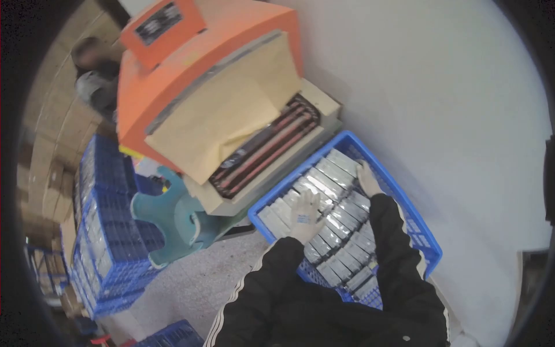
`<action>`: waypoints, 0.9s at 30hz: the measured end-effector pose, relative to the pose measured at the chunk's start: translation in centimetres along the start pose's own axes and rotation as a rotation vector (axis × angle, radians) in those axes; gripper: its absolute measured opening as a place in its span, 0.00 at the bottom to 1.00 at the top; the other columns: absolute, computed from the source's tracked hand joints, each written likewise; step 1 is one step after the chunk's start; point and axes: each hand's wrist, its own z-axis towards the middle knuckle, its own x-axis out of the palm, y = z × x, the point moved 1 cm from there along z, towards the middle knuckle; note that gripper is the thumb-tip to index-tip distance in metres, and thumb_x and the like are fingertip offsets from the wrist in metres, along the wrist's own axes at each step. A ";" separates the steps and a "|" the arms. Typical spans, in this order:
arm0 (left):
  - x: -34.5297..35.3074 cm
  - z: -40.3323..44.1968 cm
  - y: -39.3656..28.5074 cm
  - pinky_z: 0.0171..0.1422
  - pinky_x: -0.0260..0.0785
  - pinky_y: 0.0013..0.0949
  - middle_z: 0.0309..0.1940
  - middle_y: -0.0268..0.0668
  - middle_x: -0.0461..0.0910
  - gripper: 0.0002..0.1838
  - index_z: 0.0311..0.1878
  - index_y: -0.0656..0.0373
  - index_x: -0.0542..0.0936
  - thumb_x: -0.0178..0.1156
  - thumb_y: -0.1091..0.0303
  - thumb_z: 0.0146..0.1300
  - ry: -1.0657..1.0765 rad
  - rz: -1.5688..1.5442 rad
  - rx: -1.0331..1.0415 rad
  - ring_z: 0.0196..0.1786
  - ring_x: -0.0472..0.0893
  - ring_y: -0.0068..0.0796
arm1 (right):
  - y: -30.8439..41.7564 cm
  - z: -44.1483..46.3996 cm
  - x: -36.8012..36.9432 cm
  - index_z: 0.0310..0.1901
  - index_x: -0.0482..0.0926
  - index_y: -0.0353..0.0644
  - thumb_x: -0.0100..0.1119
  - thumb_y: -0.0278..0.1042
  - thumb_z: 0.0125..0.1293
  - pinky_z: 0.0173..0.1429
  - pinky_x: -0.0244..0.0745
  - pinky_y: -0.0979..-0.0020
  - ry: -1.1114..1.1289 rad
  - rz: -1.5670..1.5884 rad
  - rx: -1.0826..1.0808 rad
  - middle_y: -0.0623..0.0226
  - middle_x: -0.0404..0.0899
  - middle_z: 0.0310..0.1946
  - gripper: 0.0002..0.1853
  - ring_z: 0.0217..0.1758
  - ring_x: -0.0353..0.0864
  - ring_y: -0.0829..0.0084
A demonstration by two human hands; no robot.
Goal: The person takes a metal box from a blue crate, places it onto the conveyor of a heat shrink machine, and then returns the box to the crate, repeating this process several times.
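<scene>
A blue plastic crate [429, 246] holds rows of small, shiny, plastic-wrapped white boxes [339, 218]. My left hand [305, 217], in a white glove with blue print on its back, lies over the boxes toward the crate's left side. Its fingers are stretched out and spread, with no box gripped in them. At the far right end of the rows, my right hand [368, 179], also in a white glove, rests against the boxes near the crate wall. Its fingers look extended, though their tips are partly hidden.
An orange machine [248, 26] with a yellowish flap and a red-and-black slot stands beyond the crate. A teal plastic stool [167, 211] is beside it. Stacked blue crates [118, 248] and a person [98, 81] are at left. A pale wall [439, 115] borders the right.
</scene>
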 end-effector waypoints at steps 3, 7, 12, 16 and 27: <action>-1.9 -0.4 2.1 0.70 0.63 0.47 0.63 0.50 0.66 0.32 0.63 0.64 0.68 0.60 0.54 0.60 -0.318 -0.429 -0.116 0.65 0.67 0.48 | 3.4 -0.2 2.2 0.71 0.64 0.37 0.49 0.39 0.70 0.77 0.56 0.53 -0.387 -0.410 -0.348 0.51 0.69 0.68 0.30 0.71 0.66 0.52; -2.8 -0.9 6.2 0.77 0.56 0.49 0.71 0.59 0.59 0.39 0.72 0.70 0.60 0.59 0.54 0.66 -1.009 -0.447 -0.587 0.73 0.62 0.55 | 14.3 -2.2 6.1 0.68 0.66 0.37 0.52 0.40 0.73 0.75 0.57 0.61 -0.396 -0.109 -0.618 0.52 0.70 0.64 0.26 0.68 0.68 0.58; -6.6 -1.3 14.0 0.80 0.52 0.43 0.70 0.55 0.66 0.34 0.72 0.68 0.63 0.54 0.61 0.66 -1.186 -0.944 -0.740 0.73 0.65 0.49 | 22.2 2.2 13.6 0.68 0.67 0.31 0.50 0.58 0.73 0.79 0.48 0.58 -0.273 0.015 -0.549 0.45 0.64 0.70 0.36 0.75 0.59 0.54; -6.2 -4.6 12.0 0.78 0.55 0.44 0.66 0.54 0.69 0.32 0.70 0.67 0.64 0.54 0.63 0.65 -1.100 -1.160 -0.564 0.70 0.67 0.48 | 23.1 -4.4 11.4 0.68 0.66 0.39 0.55 0.58 0.70 0.71 0.62 0.58 -0.007 0.571 -0.244 0.55 0.67 0.67 0.34 0.71 0.64 0.61; 5.7 -13.5 5.0 0.78 0.57 0.43 0.67 0.46 0.72 0.21 0.65 0.64 0.73 0.48 0.64 0.74 -0.625 -1.267 -0.478 0.71 0.69 0.42 | 3.9 -26.5 -1.9 0.66 0.66 0.38 0.66 0.57 0.55 0.64 0.66 0.62 -0.086 0.133 0.019 0.55 0.74 0.57 0.42 0.60 0.72 0.64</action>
